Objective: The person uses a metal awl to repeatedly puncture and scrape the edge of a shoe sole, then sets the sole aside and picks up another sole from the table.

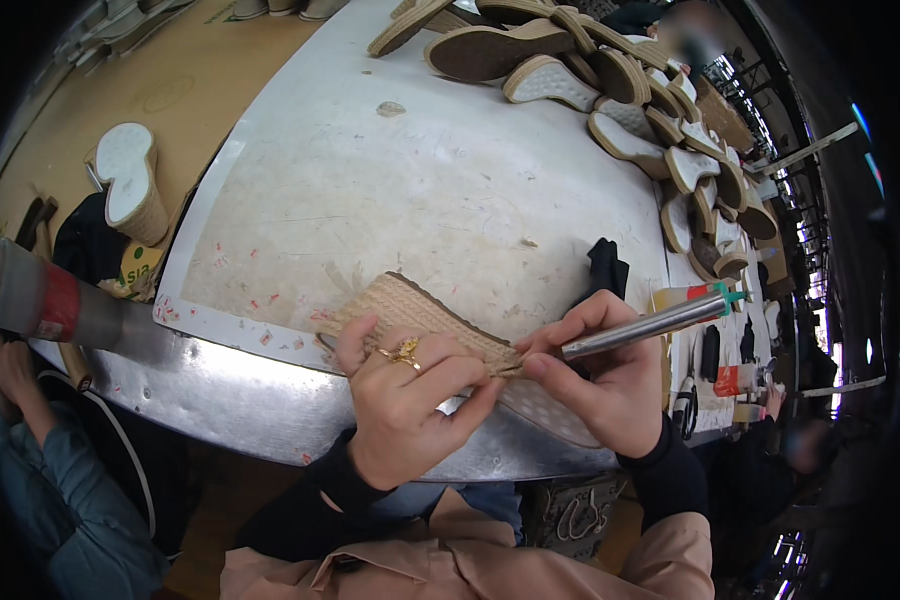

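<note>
Just above the table's near edge I hold a wedge shoe sole [395, 305], its side covered in tan woven braid with a dark rim. My left hand [410, 405], with a gold-coloured ring on one finger, is wrapped round the braided side. A slim silver metal tube with a green end [650, 325] lies in the grip of my right hand [610, 390], slanting up to the right. The right thumb and forefinger pinch close to the sole's narrow part; whether they grip its edge or the tube's tip, I cannot tell. The sole's pale dimpled face shows partly below my hands.
Many wedge soles [625, 145] are heaped at the far right of the white tabletop [370, 190]. Another sole [135, 185] stands on the brown board at left, near a red-banded container [55, 305]. Black-handled scissors [685, 405] lie right. A co-worker's hands [10, 370] are at far left.
</note>
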Action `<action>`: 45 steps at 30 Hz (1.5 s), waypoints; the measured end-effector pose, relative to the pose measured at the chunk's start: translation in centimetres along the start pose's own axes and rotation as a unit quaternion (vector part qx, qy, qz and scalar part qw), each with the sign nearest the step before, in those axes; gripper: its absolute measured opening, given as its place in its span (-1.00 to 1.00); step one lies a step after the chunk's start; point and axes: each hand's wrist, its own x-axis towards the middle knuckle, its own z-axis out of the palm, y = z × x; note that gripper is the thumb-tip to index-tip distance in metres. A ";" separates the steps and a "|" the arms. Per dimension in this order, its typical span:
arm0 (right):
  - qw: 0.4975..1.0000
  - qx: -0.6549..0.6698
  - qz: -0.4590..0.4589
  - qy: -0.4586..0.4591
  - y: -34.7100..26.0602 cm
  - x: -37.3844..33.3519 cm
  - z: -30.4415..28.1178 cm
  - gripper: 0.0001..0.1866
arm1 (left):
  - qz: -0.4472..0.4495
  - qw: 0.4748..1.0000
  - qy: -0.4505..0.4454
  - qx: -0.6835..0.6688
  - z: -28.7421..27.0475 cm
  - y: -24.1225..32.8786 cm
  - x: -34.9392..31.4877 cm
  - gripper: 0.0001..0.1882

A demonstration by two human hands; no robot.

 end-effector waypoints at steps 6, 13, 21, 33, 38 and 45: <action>1.000 -0.019 -0.014 -0.004 0.0 0.3 -0.2 -0.77 | -0.004 1.000 -0.001 0.000 0.1 0.0 0.3 -0.80; 1.000 0.022 -0.012 -0.007 0.7 0.9 -0.2 -0.79 | -0.002 1.000 0.004 0.004 0.2 -0.2 0.3 -0.82; 0.991 0.099 0.089 -0.001 0.7 1.3 -1.3 -0.73 | 0.005 1.000 -0.001 0.007 0.1 -0.2 0.2 -0.82; 0.995 0.062 0.074 -0.018 0.7 1.4 -1.1 -0.74 | 0.004 1.000 0.002 -0.001 0.2 -0.3 0.2 -0.81; 0.997 0.042 0.055 -0.035 0.4 1.7 -0.9 -0.73 | 0.003 1.000 0.000 -0.003 0.0 -0.3 0.2 -0.81; 0.998 0.053 -0.026 -0.001 0.8 1.2 -0.7 -0.77 | 0.024 1.000 0.003 0.004 0.0 -0.5 0.3 -0.81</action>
